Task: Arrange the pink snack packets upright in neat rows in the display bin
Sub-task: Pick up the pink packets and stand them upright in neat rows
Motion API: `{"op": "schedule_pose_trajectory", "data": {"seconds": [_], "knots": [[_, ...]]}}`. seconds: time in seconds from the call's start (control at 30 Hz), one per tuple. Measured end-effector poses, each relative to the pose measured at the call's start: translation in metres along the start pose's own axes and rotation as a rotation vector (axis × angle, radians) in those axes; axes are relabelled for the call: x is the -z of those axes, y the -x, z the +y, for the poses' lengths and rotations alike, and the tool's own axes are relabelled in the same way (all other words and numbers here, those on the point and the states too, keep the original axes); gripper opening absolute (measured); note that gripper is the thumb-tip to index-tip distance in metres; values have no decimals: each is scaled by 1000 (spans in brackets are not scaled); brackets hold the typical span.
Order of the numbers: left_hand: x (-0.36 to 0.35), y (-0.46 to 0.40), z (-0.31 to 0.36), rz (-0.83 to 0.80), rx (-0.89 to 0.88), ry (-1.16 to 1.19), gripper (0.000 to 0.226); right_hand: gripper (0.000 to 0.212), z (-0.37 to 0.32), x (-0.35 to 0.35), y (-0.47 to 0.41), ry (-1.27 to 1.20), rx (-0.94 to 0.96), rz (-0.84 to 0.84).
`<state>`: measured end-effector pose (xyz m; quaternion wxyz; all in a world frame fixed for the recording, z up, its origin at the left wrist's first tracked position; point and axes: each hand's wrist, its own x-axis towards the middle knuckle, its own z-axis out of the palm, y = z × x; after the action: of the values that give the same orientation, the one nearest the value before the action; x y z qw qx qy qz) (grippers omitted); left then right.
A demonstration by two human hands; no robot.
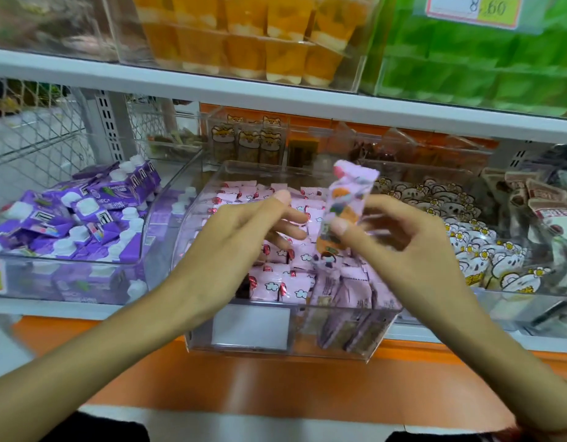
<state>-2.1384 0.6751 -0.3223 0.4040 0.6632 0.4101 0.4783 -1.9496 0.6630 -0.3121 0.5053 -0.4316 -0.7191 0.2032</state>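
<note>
Packet [344, 212] held upright above the display bin [336, 349], over its right half.

We pinch it with right hand [400, 247], thumb on front; left hand [240, 237] hovers beside, fingers straight and apart. We fear that pushing it down carelessly could knock over the pink rows [276, 282] near the front edge.

1. A white shelf [84, 309] holds clear bins side by side.
2. The left bin [68, 269] has purple packs.
3. The middle bin [339, 349] has pink packets [276, 283].
4. The right bin [515, 303] has white packs.
</note>
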Motion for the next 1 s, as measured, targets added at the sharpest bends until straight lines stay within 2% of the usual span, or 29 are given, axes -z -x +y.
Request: {"op": "schedule_pose_trajectory", "data": {"seconds": [0.03,0.1,0.17,0.23,0.3,0.4,0.6,0.73,0.87,1.0], "knots": [[2,-1,-3,1,-32,-67,26,22,1,2,-1,-181,-130,-28],[8,-1,-9,-47,-85,-267,15,35,9,5,-1,-343,-289,-59],[15,-1,-14,-150,-97,-500,11,45,12,5,-1,-378,-335,-53],[20,0,-16,-277,-132,-710,21,53,15,5,0,-393,-349,-46],[23,2,-14,-355,-149,-813,25,60,19,4,0,-408,-361,-46],[24,2,-12,-376,-159,-849,23,70,21,4,0,-364,-319,-54],[21,2,-14,-384,-187,-879,21,39,13,1,7,92,-48,-150],[21,2,-13,-373,-187,-911,21,35,6,17,3,191,-68,-287],[20,3,-13,-342,-178,-945,20,37,6,29,-1,341,-7,-221],[19,3,-13,-326,-174,-959,19,40,7,22,2,334,12,-229]]}}
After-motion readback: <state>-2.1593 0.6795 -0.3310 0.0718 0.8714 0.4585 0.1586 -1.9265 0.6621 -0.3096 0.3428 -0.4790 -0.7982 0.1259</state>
